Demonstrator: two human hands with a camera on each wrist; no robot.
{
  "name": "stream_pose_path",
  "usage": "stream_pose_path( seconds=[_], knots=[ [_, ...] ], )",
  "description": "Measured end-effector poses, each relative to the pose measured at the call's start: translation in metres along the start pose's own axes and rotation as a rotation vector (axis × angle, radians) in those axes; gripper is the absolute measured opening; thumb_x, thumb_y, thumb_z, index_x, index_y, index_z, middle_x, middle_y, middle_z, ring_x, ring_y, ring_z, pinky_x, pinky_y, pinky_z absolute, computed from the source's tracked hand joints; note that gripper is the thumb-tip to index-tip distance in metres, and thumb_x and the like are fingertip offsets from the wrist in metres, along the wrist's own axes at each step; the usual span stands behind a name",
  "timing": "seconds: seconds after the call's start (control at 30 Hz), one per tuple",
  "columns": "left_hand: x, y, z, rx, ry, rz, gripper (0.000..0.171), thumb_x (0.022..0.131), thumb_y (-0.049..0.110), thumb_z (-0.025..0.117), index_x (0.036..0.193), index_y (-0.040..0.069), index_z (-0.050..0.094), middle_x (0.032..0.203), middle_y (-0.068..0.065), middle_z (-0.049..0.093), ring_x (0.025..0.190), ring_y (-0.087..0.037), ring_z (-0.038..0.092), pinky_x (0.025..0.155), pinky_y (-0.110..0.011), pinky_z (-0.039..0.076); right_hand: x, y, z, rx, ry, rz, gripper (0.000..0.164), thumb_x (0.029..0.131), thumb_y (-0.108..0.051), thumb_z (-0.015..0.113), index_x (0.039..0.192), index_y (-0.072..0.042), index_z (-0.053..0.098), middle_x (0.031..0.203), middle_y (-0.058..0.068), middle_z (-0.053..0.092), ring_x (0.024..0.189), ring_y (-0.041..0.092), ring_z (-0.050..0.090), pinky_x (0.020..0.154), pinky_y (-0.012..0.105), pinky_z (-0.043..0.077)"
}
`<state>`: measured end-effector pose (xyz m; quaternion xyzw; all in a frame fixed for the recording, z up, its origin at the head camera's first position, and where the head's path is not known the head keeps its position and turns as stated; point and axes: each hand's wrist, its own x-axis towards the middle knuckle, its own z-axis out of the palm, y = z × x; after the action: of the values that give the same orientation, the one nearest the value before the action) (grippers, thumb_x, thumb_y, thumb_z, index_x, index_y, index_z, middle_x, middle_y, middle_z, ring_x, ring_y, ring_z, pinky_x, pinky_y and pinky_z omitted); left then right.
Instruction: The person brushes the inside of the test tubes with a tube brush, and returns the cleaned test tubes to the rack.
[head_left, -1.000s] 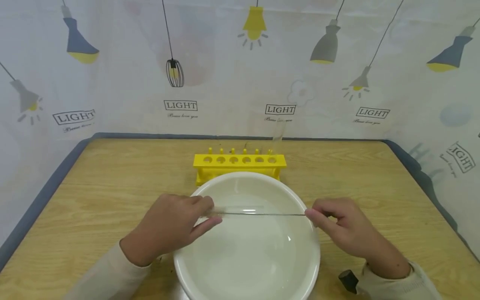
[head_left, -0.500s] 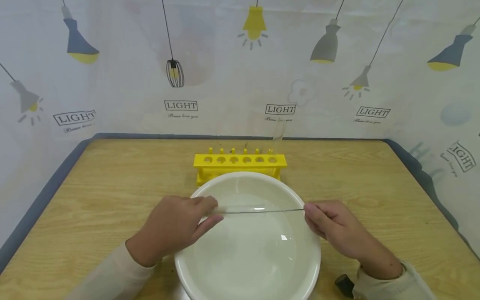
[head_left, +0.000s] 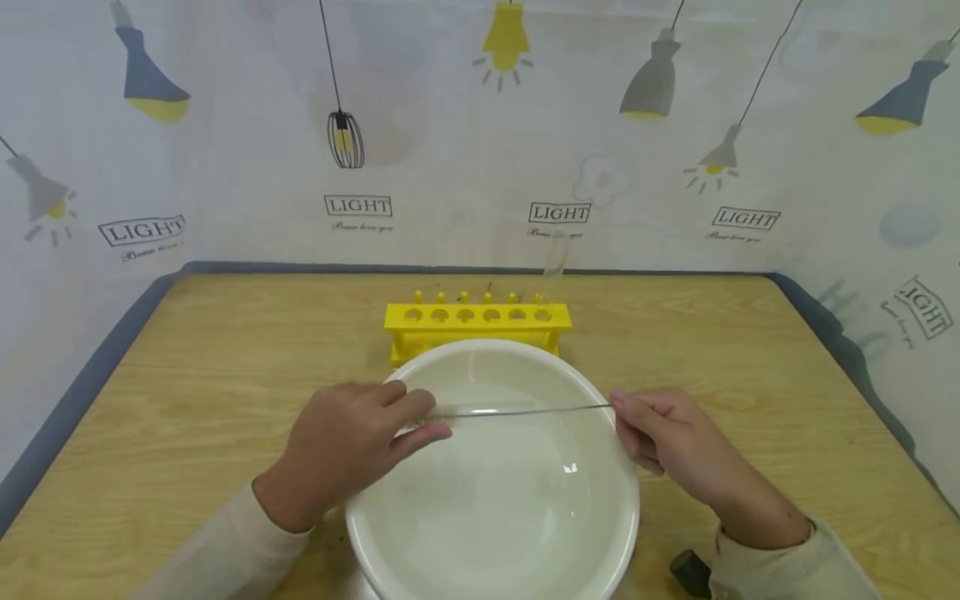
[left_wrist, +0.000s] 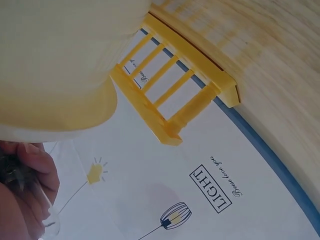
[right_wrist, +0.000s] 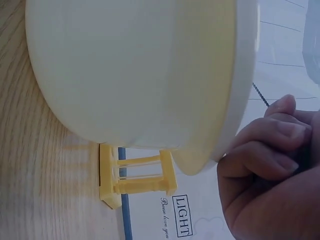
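My left hand (head_left: 352,454) grips a clear test tube (head_left: 510,406), which lies nearly level above the white basin (head_left: 480,500). Inside the tube is a test tube brush, its pale bristles (head_left: 444,415) close to my left fingers and its thin twisted wire (head_left: 562,409) running out to the right. The thumb and fingers of my right hand (head_left: 686,446) pinch the wire's end near the basin's right rim. In the left wrist view, the rounded tube end (left_wrist: 50,222) shows beyond my fingers. A bit of wire (right_wrist: 260,94) leads to my fingers in the right wrist view.
Behind the basin stands a yellow test tube rack (head_left: 477,320), with a clear tube (head_left: 554,271) upright in its rightmost hole. A small black piece (head_left: 690,573) is beside my right sleeve. A lamp-printed curtain (head_left: 450,150) borders the wooden table (head_left: 247,333).
My right hand and the wire's end have risen a little, so the wire now slopes up to the right. The bristles show more clearly by my left fingers. The head view has shifted slightly.
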<state>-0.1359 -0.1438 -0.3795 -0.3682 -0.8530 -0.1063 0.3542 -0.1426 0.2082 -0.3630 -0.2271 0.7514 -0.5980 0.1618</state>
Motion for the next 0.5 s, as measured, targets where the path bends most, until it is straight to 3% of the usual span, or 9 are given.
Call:
stream_pose_path(
  seconds=[0.13, 0.5],
  knots=[
    [-0.0003, -0.0012, -0.0013, -0.003, 0.014, 0.000, 0.046, 0.102, 0.056, 0.045, 0.082, 0.019, 0.061, 0.057, 0.007, 0.043, 0.041, -0.007, 0.035, 0.038, -0.021, 0.028, 0.0010, -0.0005, 0.0002, 0.002, 0.011, 0.019, 0.050, 0.110, -0.018, 0.036, 0.065, 0.002, 0.045, 0.056, 0.013, 0.029, 0.042, 0.027, 0.022, 0.037, 0.029, 0.025],
    [-0.0008, -0.0051, -0.0023, -0.015, -0.023, -0.016, 0.045, 0.101, 0.056, 0.047, 0.081, 0.018, 0.058, 0.056, 0.007, 0.040, 0.042, -0.006, 0.031, 0.039, -0.019, 0.022, 0.0015, -0.0002, -0.0006, 0.001, 0.052, 0.011, 0.051, 0.110, -0.017, 0.037, 0.063, 0.002, 0.044, 0.054, 0.012, 0.027, 0.042, 0.027, 0.022, 0.036, 0.030, 0.023]
  ],
)
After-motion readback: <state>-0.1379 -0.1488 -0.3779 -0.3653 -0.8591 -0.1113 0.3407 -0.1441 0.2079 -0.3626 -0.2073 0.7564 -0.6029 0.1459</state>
